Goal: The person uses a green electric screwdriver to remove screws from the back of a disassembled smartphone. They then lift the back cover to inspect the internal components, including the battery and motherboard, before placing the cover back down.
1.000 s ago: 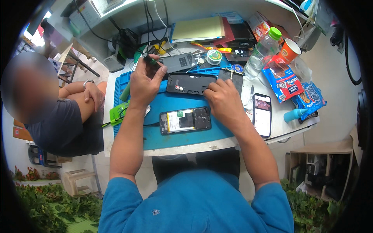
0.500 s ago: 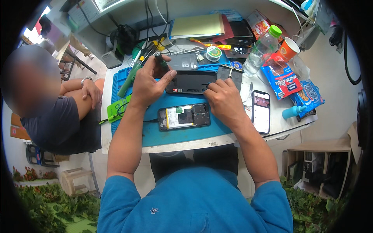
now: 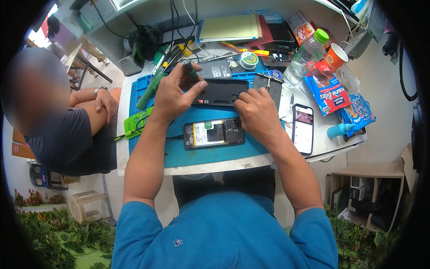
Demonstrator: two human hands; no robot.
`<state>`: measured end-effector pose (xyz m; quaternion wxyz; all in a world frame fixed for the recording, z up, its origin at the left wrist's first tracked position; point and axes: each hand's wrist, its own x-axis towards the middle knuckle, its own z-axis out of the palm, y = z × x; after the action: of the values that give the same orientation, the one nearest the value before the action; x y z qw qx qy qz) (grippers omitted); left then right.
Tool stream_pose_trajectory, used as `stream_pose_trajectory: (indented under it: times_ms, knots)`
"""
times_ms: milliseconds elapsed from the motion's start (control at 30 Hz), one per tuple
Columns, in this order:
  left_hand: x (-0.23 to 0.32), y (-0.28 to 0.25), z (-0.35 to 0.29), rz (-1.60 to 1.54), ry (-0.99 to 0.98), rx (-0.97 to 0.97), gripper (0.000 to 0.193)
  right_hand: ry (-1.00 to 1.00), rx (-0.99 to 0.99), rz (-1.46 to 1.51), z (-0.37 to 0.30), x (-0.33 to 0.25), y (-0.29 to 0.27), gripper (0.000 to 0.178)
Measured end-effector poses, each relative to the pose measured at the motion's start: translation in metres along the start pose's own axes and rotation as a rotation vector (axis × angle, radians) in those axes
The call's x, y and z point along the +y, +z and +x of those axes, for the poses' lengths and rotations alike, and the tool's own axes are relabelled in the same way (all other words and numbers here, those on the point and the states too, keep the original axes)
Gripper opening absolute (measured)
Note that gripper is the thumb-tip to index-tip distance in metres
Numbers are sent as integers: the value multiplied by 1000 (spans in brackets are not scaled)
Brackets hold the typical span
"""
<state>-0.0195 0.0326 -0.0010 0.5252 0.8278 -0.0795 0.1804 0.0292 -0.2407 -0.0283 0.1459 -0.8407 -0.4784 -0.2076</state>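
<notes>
My left hand is closed round a dark screwdriver, its round end pointing up and away. The fingers hide the tool's tip. Beside it is a black phone back cover, inner side up, with the left thumb over its left end. My right hand has its fingers curled and pinched at the cover's right end; the fingertips are partly hidden. Nearer me, an opened phone lies on the blue mat, its battery and circuit boards showing and a cable at its left end.
To the right are a lit phone, a water bottle, a paper cup, snack bags and a light-blue squeeze bottle. Behind lies a solder spool. At left are a green tool and a seated person.
The view has shifted slightly. The left hand and screwdriver barely move, and the right hand stays at the cover's right end.
</notes>
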Motion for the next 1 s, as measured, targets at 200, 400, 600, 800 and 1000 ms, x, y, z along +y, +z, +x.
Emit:
stream_pose_trajectory:
  times_ms: [200, 400, 600, 800, 1000]
  knots:
    - [3, 8, -3, -69, -26, -108, 39, -32, 35, -7, 1, -2, 7, 9]
    - [8, 4, -2, 1, -26, -67, 39, -31, 55, 6, 1, -4, 6, 7]
    - [6, 1, -1, 1, -40, -44, 39, -40, 60, 5, 1, -3, 5, 6]
    - [0, -4, -1, 11, 25, 26, 38, -62, 55, -19, 0, -5, 3, 4]
    - [-2, -7, 1, -30, 21, 57, 38, -60, 63, -28, 1, -5, 3, 4]
